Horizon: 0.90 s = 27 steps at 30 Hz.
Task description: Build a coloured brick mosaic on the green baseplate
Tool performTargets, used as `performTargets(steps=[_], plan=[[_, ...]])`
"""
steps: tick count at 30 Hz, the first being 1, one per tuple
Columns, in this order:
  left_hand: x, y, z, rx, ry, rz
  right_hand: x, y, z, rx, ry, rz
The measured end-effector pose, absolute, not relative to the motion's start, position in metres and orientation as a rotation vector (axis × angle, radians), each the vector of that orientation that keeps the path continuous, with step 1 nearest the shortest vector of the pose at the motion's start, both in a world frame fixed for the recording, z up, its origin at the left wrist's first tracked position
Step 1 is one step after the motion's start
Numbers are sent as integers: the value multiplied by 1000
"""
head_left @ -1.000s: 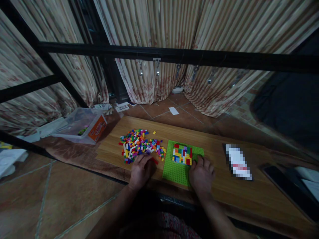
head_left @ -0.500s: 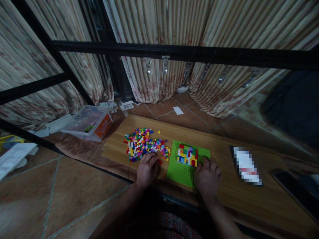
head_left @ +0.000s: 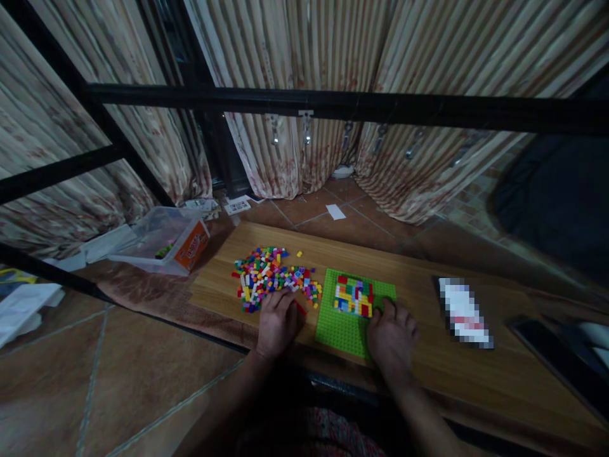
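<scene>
My left hand (head_left: 277,324) is at the near edge of a loose pile of small coloured toy bricks (head_left: 266,273). Its fingers are bent and closed, and what lies under them is hidden. A red brick (head_left: 300,308) shows right beside its fingertips. Over the right side of a green studded baseplate (head_left: 340,333) rests my right hand (head_left: 392,333), with curled fingers. Its thumb and forefinger come close together by the corner of a many-coloured block of bricks (head_left: 353,296) fixed on the plate. Anything between those fingertips is too small to make out.
A wooden board (head_left: 419,298) carries everything. One yellow brick (head_left: 299,254) lies apart behind the pile. Left stands a clear plastic box (head_left: 152,244) with an orange label. To the right are a blurred-out flat item (head_left: 464,312) and a dark phone-like slab (head_left: 547,355). A black bar (head_left: 333,101) crosses behind.
The whole view has shifted slightly. My left fingers have moved a little against the red brick, which now sits closer to them. My right hand stays over the baseplate.
</scene>
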State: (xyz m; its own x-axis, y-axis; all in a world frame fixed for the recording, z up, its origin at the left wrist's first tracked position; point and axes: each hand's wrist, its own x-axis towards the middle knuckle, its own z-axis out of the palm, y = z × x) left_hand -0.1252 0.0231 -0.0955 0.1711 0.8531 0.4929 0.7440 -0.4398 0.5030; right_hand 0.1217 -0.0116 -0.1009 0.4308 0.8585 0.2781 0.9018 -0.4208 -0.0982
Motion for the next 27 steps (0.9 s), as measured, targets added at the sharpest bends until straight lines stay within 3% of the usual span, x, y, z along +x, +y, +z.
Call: performTargets(steps=[19,27], plan=[[-99,96,-57,2402,1938,678,118,-9,-95,-2429,-1487,-228],[-88,74,-53,2118,1520,1059,118,-8,-94,-2420,-1468,-198]])
